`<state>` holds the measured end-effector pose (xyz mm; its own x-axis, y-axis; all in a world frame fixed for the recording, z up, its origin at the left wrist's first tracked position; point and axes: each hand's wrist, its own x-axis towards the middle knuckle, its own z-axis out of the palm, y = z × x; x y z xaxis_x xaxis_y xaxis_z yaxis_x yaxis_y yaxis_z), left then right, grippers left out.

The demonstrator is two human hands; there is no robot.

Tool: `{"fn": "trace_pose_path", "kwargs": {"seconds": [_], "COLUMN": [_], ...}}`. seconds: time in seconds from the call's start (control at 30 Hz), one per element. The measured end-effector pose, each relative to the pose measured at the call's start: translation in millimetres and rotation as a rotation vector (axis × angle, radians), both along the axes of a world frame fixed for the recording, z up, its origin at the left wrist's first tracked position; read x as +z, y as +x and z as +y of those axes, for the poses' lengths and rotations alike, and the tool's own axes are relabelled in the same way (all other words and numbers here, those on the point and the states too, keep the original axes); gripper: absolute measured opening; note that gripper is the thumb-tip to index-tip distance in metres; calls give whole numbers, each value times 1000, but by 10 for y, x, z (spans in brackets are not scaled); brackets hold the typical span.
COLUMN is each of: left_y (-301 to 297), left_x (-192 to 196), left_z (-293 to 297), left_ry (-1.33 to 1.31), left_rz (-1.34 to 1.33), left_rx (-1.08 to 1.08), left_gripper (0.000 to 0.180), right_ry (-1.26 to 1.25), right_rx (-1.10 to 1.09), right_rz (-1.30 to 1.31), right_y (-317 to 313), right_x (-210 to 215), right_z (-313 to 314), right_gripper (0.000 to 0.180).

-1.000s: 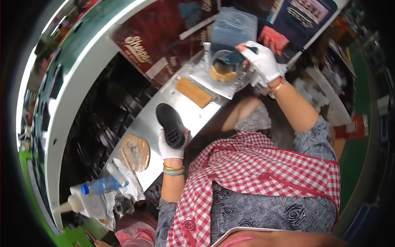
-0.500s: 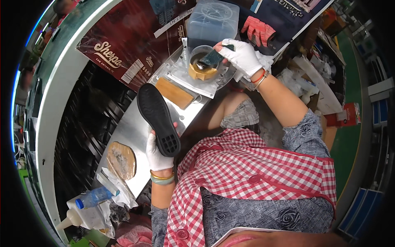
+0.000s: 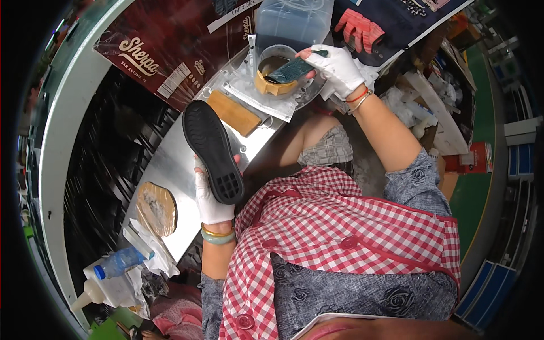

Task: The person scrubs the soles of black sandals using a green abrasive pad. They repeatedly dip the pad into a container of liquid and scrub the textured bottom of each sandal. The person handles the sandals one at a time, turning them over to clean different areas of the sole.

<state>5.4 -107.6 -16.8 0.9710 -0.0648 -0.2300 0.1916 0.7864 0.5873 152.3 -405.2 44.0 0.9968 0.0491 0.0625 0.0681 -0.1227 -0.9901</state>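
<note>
My left hand (image 3: 212,195), in a white glove with bare fingertips, is closed round a black shoe sole (image 3: 208,148). The sole stands tilted, its treaded face towards me and its grid-patterned end low by my wrist. My right hand (image 3: 339,71), gloved alike, pinches a flat dark green tool (image 3: 292,69). That tool slants down to the left over a cup (image 3: 261,81) with a yellow-brown rim piece and dark liquid inside. Its lower end lies at the near rim; whether it has bristles cannot be seen.
A tan block (image 3: 233,112) lies on the metal bench (image 3: 170,153) beside the sole. Nearer is a film-wrapped oval pad (image 3: 157,208), then a blue bottle (image 3: 122,263). Behind the cup stand a clear plastic container (image 3: 294,25), a red glove (image 3: 359,29) and a dark red carton (image 3: 147,54).
The dark green tool has risen out of the cup and lies flatter, up at its rim. My view has shifted slightly; the sole stays in my left hand.
</note>
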Motion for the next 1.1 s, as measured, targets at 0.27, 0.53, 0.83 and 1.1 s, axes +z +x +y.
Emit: {"fn": "trace_pose_path", "kwargs": {"seconds": [0.27,0.53,0.83,1.1], "left_y": [-6,-88,-70,38], "left_x": [-74,64,21,58], "left_z": [11,36,107,48], "left_ry": [-107,-129,-155,-160], "left_rz": [83,-57,-69,-16], "left_rx": [38,-75,-119,90], "left_gripper": [75,87,93,74], "right_ry": [319,263,152,179], "right_rx": [59,221,217,260], "right_rz": [127,65,-14,23], "right_y": [-601,-831,-906,-1044], "right_x": [249,268,258,242], "right_z": [742,1347,1406,1500], "right_gripper": [20,16,17,14]}}
